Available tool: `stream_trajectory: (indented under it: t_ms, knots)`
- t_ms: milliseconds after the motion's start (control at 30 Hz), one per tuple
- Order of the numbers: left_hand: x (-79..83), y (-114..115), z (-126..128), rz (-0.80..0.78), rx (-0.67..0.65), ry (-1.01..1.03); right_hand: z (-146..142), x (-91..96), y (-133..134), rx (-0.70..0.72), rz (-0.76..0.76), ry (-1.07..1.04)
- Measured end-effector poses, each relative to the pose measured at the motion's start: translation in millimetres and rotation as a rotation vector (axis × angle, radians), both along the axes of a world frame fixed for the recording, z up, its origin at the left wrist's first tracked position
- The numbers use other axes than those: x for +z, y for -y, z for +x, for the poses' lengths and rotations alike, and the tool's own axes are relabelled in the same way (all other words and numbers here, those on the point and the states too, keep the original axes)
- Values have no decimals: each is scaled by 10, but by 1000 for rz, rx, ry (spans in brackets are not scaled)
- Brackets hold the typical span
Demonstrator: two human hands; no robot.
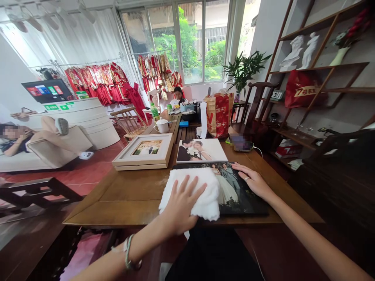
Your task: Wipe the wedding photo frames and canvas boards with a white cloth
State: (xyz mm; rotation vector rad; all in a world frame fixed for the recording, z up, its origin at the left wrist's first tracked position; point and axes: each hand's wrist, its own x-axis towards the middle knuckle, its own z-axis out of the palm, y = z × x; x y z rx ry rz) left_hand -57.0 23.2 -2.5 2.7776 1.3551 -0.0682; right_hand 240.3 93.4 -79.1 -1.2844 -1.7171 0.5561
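Dark photo panel [234, 199]: lay flat at the near edge of the wooden desk [131, 191].
White towel [212, 187]: lay folded over the panel's left part.
Left hand [183, 201]: spread flat upon the towel, pressing rather than gripping.
Right hand [254, 181]: fingers extended on the panel's far right portion, grasping nothing.
Step in hand: judged to be wiping the panel's face, the right hand steadying.
Next move: judged to call for light, even pressure toward the uncovered right part, the right hand kept off the towel's path.
Red bag [304, 91]: on shelving [347, 66] right of and beyond the panel; read "7号衣" (remainder lost in folds).
Lower red bag [288, 150]: right of the panel; showed "7".
Paper bag [219, 115]: beyond the panel; its print could not be read with certainty.
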Motion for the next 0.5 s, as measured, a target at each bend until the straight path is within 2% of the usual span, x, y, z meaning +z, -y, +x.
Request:
stream_trajectory:
  t_ms: [167, 267, 367, 500]
  knots:
    - [-57, -618, 74, 112, 78, 12, 4, 12, 4, 2, -5, 0]
    - [-71, -802, 35, 139, 144, -2, 0, 16, 8, -4, -2, -6]
    - [-61, -697, -17, 141, 145, 0, -13, 21, 19, -6, 5, 3]
    - [-38, -270, -87, 86, 128, -11, -32, 22, 33, -9, 16, 11]
